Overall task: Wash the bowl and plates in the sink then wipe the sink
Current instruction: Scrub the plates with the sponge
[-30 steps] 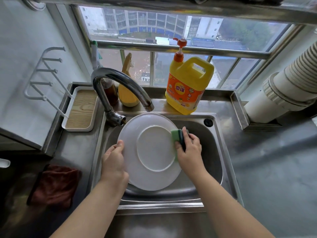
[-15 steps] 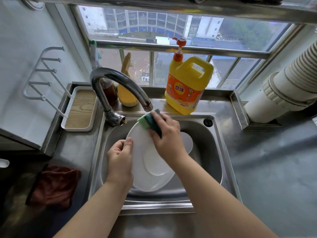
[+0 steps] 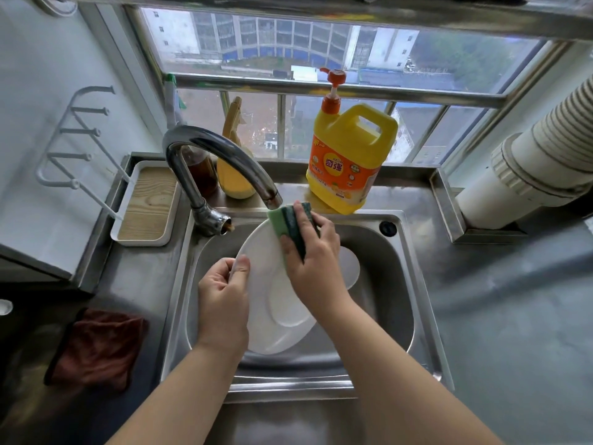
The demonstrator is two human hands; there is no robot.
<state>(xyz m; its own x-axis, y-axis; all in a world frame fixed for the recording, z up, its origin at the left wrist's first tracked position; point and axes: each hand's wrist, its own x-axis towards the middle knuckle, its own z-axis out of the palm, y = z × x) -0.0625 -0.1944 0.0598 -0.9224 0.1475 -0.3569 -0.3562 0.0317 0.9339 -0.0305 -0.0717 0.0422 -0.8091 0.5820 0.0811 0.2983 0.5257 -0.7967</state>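
1. While the left hand pinches the white plate by its left rim, tilted over the sink, the right hand grips the green sponge.
2. The sponge sits at the plate's far edge, nearest the faucet; the unscrubbed face lies toward the person.

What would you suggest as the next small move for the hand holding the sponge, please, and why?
Probably draw the sponge down the tilted plate: the right hand holds it at the plate's top edge, while the left hand steadies the rim.
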